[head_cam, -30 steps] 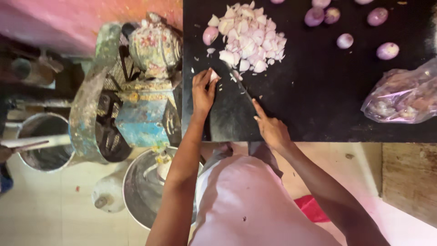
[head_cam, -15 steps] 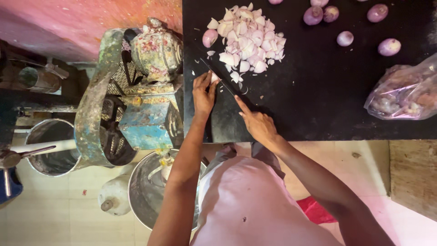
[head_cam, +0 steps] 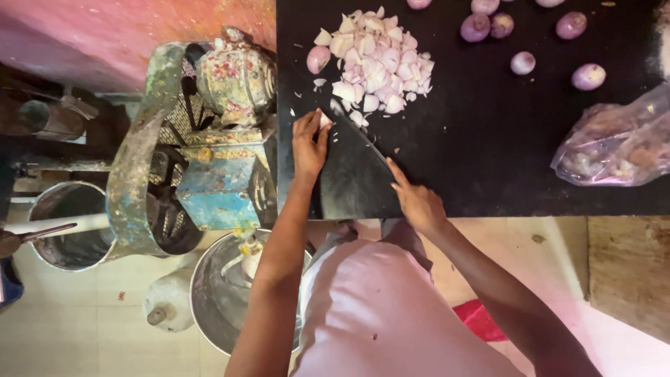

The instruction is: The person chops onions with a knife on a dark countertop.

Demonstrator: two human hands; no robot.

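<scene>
The right hand [head_cam: 417,202] has its grip closed on a knife [head_cam: 363,139], the blade slanting across the black bench [head_cam: 488,153]. The left hand [head_cam: 309,143] presses an onion piece [head_cam: 324,120] down with curled fingers beside the blade. Just beyond lies a heap of chopped onion [head_cam: 377,63], with whole onions [head_cam: 523,63] farther back.

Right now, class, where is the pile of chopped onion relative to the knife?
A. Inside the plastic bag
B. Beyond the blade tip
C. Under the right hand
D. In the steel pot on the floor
B: the chopped onion lies on the black counter just past the knife tip.
</scene>
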